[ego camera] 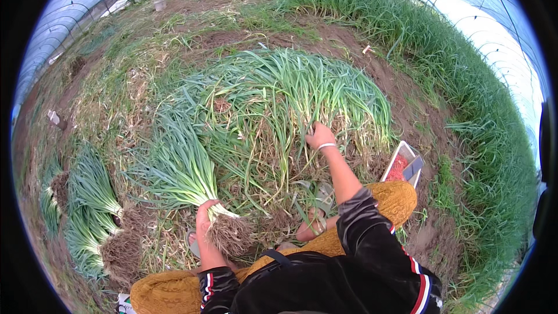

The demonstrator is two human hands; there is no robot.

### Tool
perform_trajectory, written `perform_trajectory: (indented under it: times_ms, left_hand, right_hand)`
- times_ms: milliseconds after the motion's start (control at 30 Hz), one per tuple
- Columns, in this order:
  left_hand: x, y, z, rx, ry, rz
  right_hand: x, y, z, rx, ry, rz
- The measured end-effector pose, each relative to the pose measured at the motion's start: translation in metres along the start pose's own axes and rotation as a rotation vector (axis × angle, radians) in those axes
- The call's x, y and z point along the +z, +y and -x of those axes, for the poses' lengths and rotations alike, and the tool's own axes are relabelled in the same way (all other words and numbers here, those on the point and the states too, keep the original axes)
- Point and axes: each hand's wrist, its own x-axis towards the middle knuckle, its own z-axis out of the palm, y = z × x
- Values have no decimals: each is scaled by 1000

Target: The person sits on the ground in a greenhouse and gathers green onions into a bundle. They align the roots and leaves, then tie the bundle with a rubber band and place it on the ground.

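My left hand (205, 222) is closed around the pale bases of a thick bundle of leafy allium plants (192, 174). Its leaves fan out up and to the left, and a brown root mass (231, 233) hangs beside the hand. Farther ahead, my right hand (321, 135), with a white band at the wrist, pinches at a pale stalk at the near edge of a broad heap of the same plants (301, 78). The fingertips are partly hidden. Yellowed stalks and loose leaves (257, 152) lie between both hands.
Tied-looking bundles with roots (93, 226) lie at left. On the right, a white plastic crate (401, 148) holds red strands (396, 169), with a phone-like dark slab (413, 168) on its rim. Tall growing plants (492, 174) line the right side under a tunnel cover (488, 22).
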Motion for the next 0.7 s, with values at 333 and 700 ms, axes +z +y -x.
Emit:
perform_trajectory:
  times_ms: [333, 700]
  left_hand:
    - [16, 10, 1, 64, 46, -81]
    - [37, 19, 13, 41, -11, -15]
  right_hand:
    - [-20, -60, 56, -430, 359, -589]
    - [41, -25, 52, -373, -258, -453]
